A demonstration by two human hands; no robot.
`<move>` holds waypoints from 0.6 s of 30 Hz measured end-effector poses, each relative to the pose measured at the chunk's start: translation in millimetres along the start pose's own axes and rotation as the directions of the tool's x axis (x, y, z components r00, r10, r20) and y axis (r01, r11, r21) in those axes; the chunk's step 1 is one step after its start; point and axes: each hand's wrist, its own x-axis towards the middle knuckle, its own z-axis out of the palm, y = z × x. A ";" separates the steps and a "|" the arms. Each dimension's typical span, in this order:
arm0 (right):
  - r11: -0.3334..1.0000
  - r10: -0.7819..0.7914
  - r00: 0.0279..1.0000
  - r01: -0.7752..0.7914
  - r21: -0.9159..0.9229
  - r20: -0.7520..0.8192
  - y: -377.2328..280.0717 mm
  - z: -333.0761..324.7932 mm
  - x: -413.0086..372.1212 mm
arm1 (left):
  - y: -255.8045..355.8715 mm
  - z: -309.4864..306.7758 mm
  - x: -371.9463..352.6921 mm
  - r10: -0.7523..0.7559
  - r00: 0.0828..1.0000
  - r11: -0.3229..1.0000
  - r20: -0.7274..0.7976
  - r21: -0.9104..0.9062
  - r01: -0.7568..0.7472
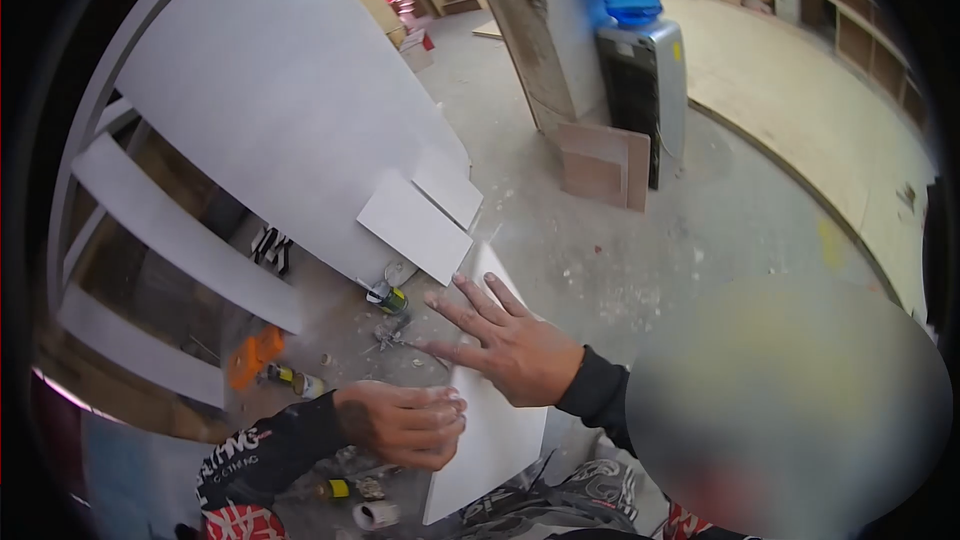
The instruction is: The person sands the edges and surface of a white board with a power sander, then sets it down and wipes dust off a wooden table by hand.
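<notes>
R hand pressing flat on white panel, fingers splayed | L hand clamping panel's L edge, fingers curled | panel lying on floor at person's front | tip: spreading wt evenly, avoiding edge chips | floor showing dusty concrete, carrying small cans, orange tool; water cooler standing at back

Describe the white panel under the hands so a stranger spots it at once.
Start at the big white sheet on the left. Below its two small white offcuts lies a narrow white panel. Only it has the right hand spread flat on top and the left hand gripping its edge.
</notes>
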 end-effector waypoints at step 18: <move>0.535 0.820 0.572 -0.771 -0.344 -0.006 273.1 19.1 -93.8 | -224.2 21.0 -228.1 -0.403 0.447 0.499 -0.799 0.218 0.839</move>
